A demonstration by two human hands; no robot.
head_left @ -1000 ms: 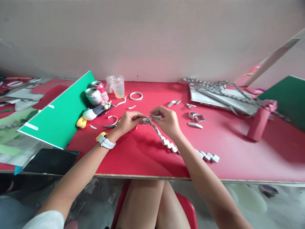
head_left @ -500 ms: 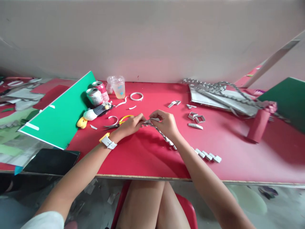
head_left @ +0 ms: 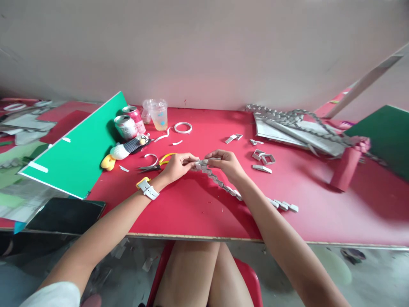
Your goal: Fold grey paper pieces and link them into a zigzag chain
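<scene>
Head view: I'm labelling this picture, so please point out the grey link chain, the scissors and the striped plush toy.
Grey link chain (head_left: pixel 220 183): head view, on links along its middle stretch.
Scissors (head_left: pixel 155 167): head view, on the dark base of the blades.
Striped plush toy (head_left: pixel 131 146): head view, on its striped part.

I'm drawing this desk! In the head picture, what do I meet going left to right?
Dark flat slab, striped toy, left hand, right hand, flat grey piece, grey chain links, red cylinder.
</scene>
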